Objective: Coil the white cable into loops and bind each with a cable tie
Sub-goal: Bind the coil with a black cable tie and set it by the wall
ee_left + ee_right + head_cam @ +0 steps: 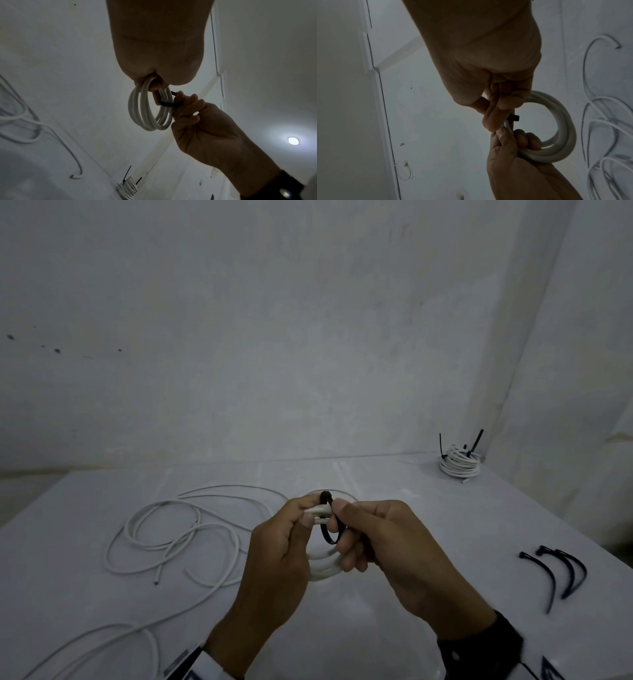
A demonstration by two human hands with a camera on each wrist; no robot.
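Above the table (394, 628) at centre, the left hand (277, 556) pinches the coiled white cable (325, 568) so the loops stay bunched while the right hand (387, 546), at three o'clock of it, pinches the black cable tie (329, 537) wrapped round them, apparently to cinch it.
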